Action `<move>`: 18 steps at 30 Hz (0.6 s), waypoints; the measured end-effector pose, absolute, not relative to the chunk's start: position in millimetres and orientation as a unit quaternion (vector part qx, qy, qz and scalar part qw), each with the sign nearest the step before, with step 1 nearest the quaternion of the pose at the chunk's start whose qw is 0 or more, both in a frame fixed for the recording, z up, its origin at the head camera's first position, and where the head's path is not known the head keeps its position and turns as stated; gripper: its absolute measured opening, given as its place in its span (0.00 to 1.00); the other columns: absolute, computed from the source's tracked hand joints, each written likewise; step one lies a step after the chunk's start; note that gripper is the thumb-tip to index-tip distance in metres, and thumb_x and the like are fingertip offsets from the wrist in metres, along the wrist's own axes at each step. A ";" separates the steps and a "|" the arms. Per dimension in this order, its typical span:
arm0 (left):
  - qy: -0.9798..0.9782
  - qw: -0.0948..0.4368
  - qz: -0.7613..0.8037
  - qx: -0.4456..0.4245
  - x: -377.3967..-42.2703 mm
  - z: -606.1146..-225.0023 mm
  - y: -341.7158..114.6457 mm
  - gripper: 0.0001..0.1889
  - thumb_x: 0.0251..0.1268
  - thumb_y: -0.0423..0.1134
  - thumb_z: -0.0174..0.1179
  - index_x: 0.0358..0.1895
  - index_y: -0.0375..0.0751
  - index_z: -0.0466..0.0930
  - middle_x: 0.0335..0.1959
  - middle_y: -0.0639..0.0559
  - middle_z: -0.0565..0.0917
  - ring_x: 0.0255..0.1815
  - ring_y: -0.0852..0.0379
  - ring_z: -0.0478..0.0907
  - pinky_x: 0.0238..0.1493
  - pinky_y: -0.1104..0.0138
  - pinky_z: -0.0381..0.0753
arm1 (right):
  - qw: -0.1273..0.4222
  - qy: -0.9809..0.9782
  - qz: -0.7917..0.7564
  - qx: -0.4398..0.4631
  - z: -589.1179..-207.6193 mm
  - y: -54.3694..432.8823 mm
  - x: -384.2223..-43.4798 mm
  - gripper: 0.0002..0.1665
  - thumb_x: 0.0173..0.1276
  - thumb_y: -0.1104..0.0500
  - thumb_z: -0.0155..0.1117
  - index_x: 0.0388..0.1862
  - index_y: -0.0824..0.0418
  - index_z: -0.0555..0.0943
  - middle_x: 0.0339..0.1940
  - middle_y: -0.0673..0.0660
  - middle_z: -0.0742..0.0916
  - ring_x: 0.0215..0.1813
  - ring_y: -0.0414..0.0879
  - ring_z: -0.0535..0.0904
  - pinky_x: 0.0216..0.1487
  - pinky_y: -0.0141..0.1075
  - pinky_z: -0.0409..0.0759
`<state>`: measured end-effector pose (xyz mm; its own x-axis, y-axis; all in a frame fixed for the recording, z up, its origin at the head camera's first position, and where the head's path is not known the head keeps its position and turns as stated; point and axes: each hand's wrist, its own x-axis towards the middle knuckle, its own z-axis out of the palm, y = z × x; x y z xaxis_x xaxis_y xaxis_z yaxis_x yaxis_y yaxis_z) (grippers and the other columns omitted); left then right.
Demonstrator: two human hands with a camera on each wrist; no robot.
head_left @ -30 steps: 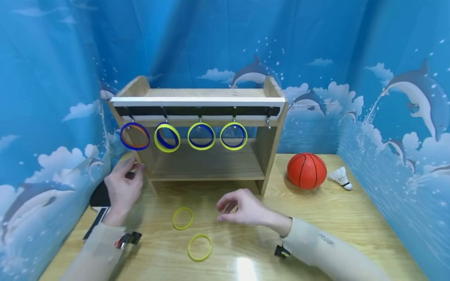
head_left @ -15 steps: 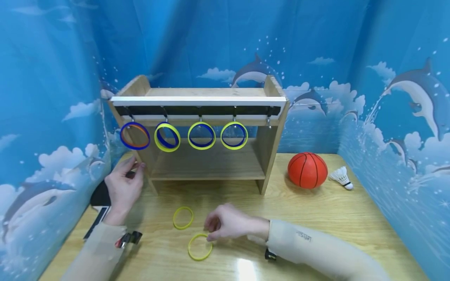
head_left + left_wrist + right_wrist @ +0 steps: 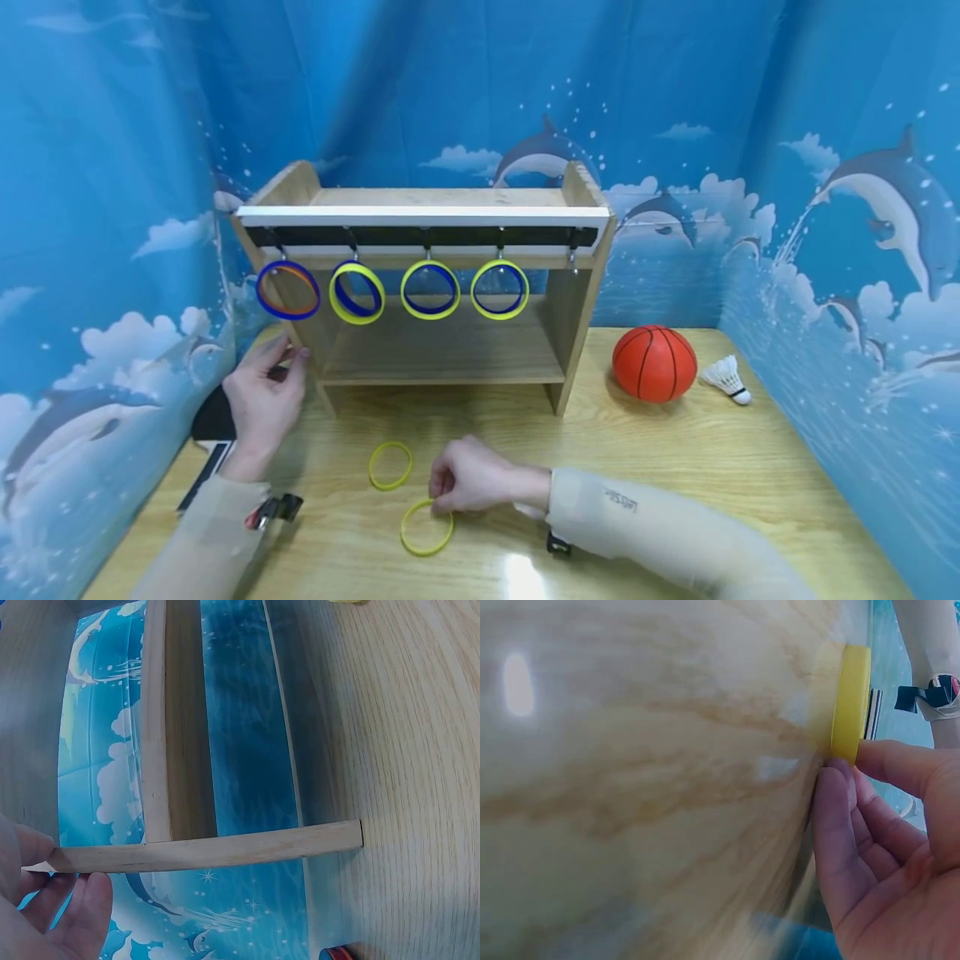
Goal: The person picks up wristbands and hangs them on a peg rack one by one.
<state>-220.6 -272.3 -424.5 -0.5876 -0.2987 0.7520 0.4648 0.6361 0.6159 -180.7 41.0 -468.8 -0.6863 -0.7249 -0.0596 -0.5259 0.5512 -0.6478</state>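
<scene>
My right hand (image 3: 476,479) is low over the table and pinches the upper right edge of a yellow ring (image 3: 426,554). In the right wrist view, the thumb and fingertips meet at one end of that ring (image 3: 851,705). A second yellow ring (image 3: 371,471) lies a little farther back. On the left, my left hand (image 3: 264,396) grips the side panel of a wooden rack (image 3: 442,337). The left wrist view has thumb and fingers on either side of the panel's edge (image 3: 202,851). Blue-and-orange and yellow-and-blue rings (image 3: 499,317) hang from hooks along the rack's front.
The rightmost hook (image 3: 573,262) carries no ring. A red toy basketball (image 3: 655,364) and a white shuttlecock (image 3: 726,379) lie right of the rack. Behind the left hand is a dark paddle-like object (image 3: 213,417). Blue dolphin-print curtains (image 3: 660,125) enclose the table.
My right hand has come down and to the left, from above the table to the nearer yellow ring, and its fingers have closed on the edge. The left hand has stayed put.
</scene>
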 end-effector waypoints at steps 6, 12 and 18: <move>-0.785 0.450 -0.423 -0.052 -220.1 -424.1 -272.6 0.19 0.67 0.21 0.71 0.59 0.35 0.93 0.48 0.28 0.94 0.43 0.92 0.79 0.39 0.94 0.74 | 0.165 0.871 -0.304 -0.350 -467.6 39.1 -179.7 0.08 0.62 0.64 0.84 0.29 0.54 0.91 0.24 0.46 0.92 0.25 0.25 0.75 0.34 0.19 0.79; -0.784 0.452 -0.422 -0.053 -220.1 -423.7 -272.5 0.19 0.67 0.22 0.71 0.59 0.35 0.93 0.47 0.28 0.94 0.43 0.92 0.79 0.38 0.94 0.74 | 0.170 0.863 -0.319 -0.353 -468.9 42.9 -181.5 0.07 0.63 0.64 0.83 0.30 0.55 0.91 0.26 0.46 0.93 0.27 0.24 0.77 0.36 0.18 0.81; -0.782 0.454 -0.424 -0.054 -220.0 -423.9 -272.8 0.18 0.66 0.22 0.71 0.58 0.34 0.93 0.46 0.27 0.94 0.42 0.92 0.79 0.37 0.93 0.75 | 0.184 0.853 -0.352 -0.339 -467.4 49.2 -180.5 0.07 0.63 0.67 0.81 0.31 0.57 0.91 0.28 0.50 0.95 0.26 0.24 0.79 0.35 0.19 0.84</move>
<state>-220.0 -272.8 -423.9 -0.5825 -0.3009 0.7551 0.4690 0.6342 0.6146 -180.5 49.2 -467.4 -0.7024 -0.7077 -0.0755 -0.4484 0.5224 -0.7253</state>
